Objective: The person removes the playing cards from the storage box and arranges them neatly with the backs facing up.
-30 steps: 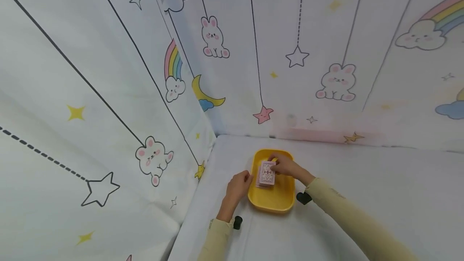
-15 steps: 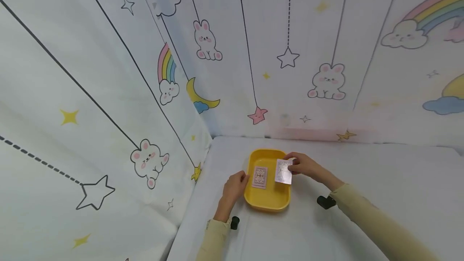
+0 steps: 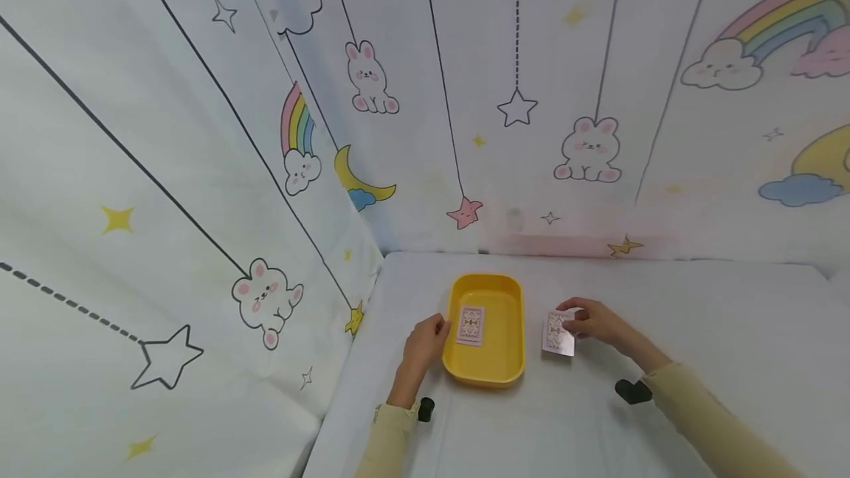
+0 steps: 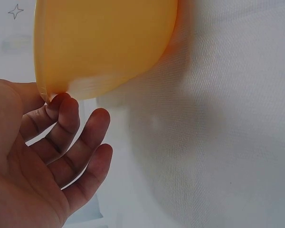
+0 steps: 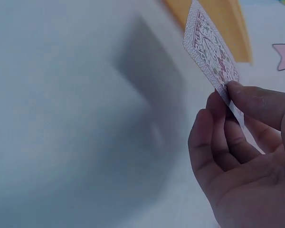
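My left hand (image 3: 425, 341) pinches the left rim of a yellow tray (image 3: 488, 371) between thumb and forefinger; the left wrist view shows the other fingers of that hand (image 4: 52, 152) loosely bent below the rim. Inside the tray, toward its left side, lies a playing card (image 3: 471, 326) with a patterned pink back. To the right of the tray my right hand (image 3: 594, 321) holds another playing card (image 3: 558, 332), back up. In the right wrist view this card (image 5: 211, 52) is tilted, thumb on its back and fingers under it, above the white surface with its shadow below.
A white cloth covers the table (image 3: 564, 419). White sheets printed with bunnies (image 3: 587, 150), stars and rainbows stand at the left and back. Dark straps (image 3: 633, 391) sit near both wrists.
My right hand has lifted a card off those in the tray and carried it right, past the tray's rim and over the table. My left hand stays on the rim.
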Available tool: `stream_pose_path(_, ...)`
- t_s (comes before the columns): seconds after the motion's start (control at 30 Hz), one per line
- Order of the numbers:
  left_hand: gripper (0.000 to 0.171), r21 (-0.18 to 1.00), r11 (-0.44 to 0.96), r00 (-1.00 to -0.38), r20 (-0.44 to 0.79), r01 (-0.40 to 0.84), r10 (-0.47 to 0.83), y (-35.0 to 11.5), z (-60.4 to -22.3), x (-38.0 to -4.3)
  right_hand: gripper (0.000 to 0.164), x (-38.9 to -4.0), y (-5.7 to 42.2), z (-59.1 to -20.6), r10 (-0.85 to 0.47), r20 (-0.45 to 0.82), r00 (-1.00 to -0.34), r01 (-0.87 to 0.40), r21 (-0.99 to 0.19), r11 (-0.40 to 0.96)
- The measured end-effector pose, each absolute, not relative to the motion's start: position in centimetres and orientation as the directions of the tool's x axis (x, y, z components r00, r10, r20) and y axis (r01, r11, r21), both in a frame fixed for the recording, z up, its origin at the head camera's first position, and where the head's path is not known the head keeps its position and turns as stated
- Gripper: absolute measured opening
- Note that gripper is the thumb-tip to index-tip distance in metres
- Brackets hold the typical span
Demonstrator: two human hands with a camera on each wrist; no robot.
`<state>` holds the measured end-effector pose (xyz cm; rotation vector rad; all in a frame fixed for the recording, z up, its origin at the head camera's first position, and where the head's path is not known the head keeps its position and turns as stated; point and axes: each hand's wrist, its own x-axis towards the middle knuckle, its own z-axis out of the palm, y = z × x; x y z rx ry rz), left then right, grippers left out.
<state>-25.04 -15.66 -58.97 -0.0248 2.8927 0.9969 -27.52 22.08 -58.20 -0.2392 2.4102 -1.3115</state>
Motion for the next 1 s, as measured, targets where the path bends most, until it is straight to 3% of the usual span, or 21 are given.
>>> stream_pose_path(0.37, 0.027, 0.615, 0.789, -0.998, -0.061, -0.013, 0.031, -15.8, -59.0, -24.8, 0.036, -27.6, 22.1, -61.5, -0.253, -0.226, -0.941, 0.017, -0.775, 0.632)
stream_pose_path(0.73, 0.027, 0.631, 0.776, -0.998, -0.049, -0.002, 0.037, -15.8, -58.7, -24.7, 0.030, -27.0, 20.9, -63.0, -0.226, -0.033, -0.974, -0.159, -0.612, 0.774)
stream_pose_path(1.0, 0.027, 0.638, 0.770, -0.998, -0.050, -0.008, 0.031, -15.7, -58.7, -24.7, 0.026, -26.4, 20.3, -62.8, -0.165, -0.019, -0.986, -0.133, -0.503, 0.854)
